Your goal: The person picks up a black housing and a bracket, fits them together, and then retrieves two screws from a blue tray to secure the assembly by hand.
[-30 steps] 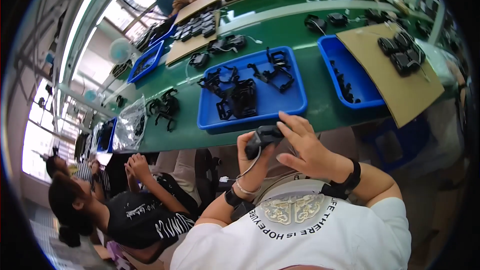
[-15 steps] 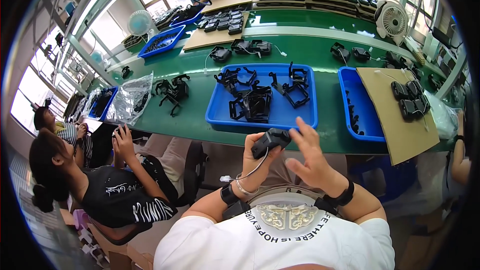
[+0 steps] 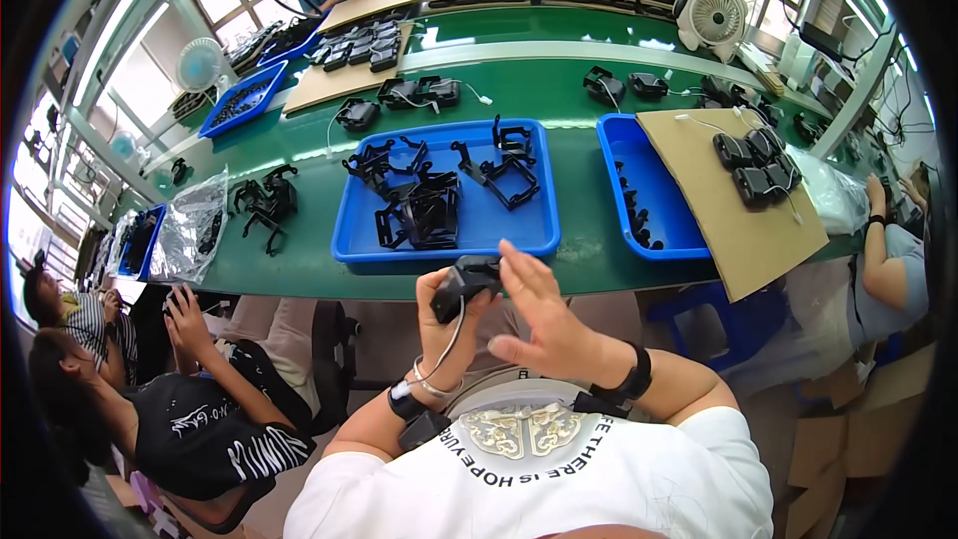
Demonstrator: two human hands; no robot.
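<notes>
A black plastic housing [image 3: 465, 286] is gripped in my left hand [image 3: 437, 331], just off the front edge of the table. From it a thin grey cable [image 3: 454, 334] hangs down to a white plug near my left wrist. My right hand [image 3: 547, 324] is open, fingers stretched out, its fingertips at the housing's right side; whether they press on it I cannot tell. Straight ahead lies a blue tray [image 3: 507, 233], holding several black bracket frames [image 3: 429, 210] that are partly piled up.
To the right, a cardboard sheet [image 3: 689, 165] overlaps another blue tray [image 3: 611, 180] and carries cabled black housings [image 3: 763, 175]. Left are loose black brackets [image 3: 265, 205] and a clear plastic bag [image 3: 187, 225]. Co-workers sit at my left, one in a black shirt [image 3: 215, 439]; another is far right.
The view has swung right, so the table and trays sit farther left. My left hand still holds the housing, now tilted more upright; my right hand stays stretched beside it.
</notes>
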